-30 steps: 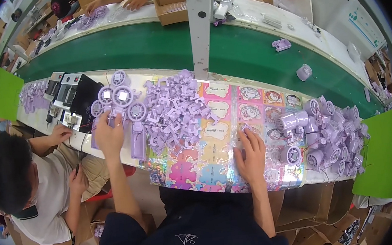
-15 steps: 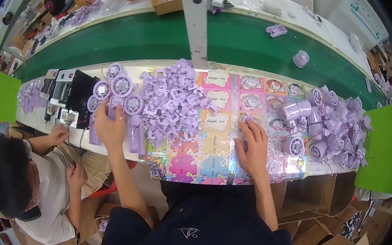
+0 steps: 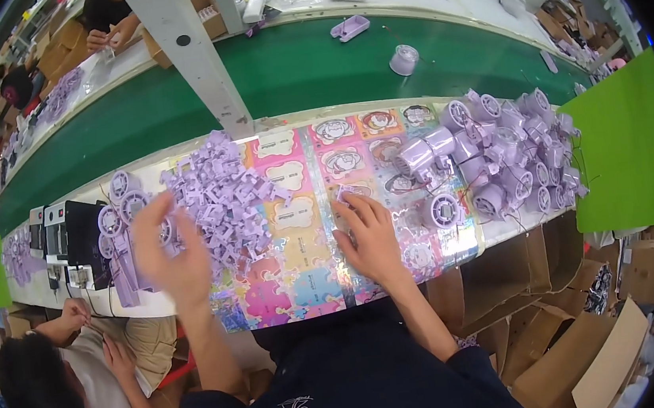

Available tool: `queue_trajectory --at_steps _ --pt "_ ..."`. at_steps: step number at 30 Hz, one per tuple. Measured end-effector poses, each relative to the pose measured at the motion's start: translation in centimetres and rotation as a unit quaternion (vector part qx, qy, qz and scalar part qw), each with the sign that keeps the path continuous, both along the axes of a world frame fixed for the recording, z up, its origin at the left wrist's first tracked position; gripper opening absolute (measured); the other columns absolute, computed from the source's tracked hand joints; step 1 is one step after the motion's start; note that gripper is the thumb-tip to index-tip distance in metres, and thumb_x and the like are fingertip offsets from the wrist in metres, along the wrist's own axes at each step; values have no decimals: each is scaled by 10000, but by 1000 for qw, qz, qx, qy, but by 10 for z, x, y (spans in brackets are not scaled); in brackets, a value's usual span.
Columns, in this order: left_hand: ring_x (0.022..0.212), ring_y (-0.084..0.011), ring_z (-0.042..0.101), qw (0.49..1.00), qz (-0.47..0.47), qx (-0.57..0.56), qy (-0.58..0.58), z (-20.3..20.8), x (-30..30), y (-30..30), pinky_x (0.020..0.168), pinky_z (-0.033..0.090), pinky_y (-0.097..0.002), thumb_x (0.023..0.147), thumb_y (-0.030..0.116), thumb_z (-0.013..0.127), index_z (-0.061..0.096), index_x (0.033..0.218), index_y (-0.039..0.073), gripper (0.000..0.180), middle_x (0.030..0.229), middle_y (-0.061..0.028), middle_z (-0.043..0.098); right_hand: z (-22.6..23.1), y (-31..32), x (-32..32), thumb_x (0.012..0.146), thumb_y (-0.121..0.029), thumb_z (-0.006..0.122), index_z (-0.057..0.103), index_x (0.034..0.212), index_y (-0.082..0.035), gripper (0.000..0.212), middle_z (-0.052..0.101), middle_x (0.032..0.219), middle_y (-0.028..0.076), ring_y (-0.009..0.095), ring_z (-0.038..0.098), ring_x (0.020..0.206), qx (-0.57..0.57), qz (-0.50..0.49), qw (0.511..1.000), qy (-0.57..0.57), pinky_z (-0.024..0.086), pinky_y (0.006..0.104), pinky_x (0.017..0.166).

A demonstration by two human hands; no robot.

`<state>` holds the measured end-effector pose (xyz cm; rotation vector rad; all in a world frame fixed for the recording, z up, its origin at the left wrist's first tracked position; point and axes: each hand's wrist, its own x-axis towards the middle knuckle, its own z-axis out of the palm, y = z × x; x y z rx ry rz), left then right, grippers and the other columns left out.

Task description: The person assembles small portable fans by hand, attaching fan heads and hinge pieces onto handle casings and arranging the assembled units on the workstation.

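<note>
My left hand (image 3: 177,259) is raised in front of a group of lilac round-headed housings (image 3: 133,204). Motion blurs it, but thumb and fingers look apart and nothing shows between them. To its right lies a heap of small lilac plastic brackets (image 3: 223,203). On the colourful printed sheet (image 3: 300,247), my right hand (image 3: 370,239) rests with fingers stretched out and thumb apart. Its fingertips touch a small lilac piece (image 3: 343,192), partly hidden under them. A lilac housing with an open ring face (image 3: 442,211) lies to the right of that hand.
Many lilac housings with thin wires (image 3: 509,153) are piled at the right. Beyond the bench runs a green conveyor belt (image 3: 297,72), behind a metal post (image 3: 188,59). At left stand black-and-silver devices (image 3: 68,239) and a seated person (image 3: 83,389). Cardboard boxes (image 3: 503,289) sit below.
The view has turned to the right. My left hand has come away from the round-headed housings and lifted. My right hand keeps its place on the sheet, fingertips at the small piece.
</note>
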<state>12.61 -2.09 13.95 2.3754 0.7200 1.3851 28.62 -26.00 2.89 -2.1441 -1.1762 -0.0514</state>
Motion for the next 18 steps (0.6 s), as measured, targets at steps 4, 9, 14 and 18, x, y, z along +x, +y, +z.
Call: queue_trajectory --at_steps 4,9,14,18 --pt "938 -371 667 967 -241 36 77 -9 115 -16 832 540 -442 825 51 708 682 1140 26 317 1032 -166 684 -1 -5 4 878 -151 730 605 1384 -114 522 564 1418 136 352 508 1317 -1 -4 1000 5 401 479 1095" --pt "1037 -356 630 914 -324 126 211 -32 245 7 867 516 -486 821 78 656 629 1174 45 356 1078 -160 645 -2 -5 3 856 -98 723 604 1398 -133 555 501 1480 216 413 525 1290 46 -31 998 28 449 489 1064" --pt "1176 -391 607 888 -248 160 352 -54 347 48 957 537 -488 780 111 686 544 1292 25 539 1265 -220 591 -1 1 5 899 -132 675 619 1395 -155 499 487 1543 154 353 489 1355 -21 13 999 -30 400 501 1103" --pt "1224 -392 594 905 -180 78 378 -72 403 62 989 537 -490 784 135 720 485 1346 39 616 1300 -216 587 -3 0 8 882 -107 689 650 1295 -85 416 576 1397 121 334 515 1312 34 -13 999 29 428 482 1072"
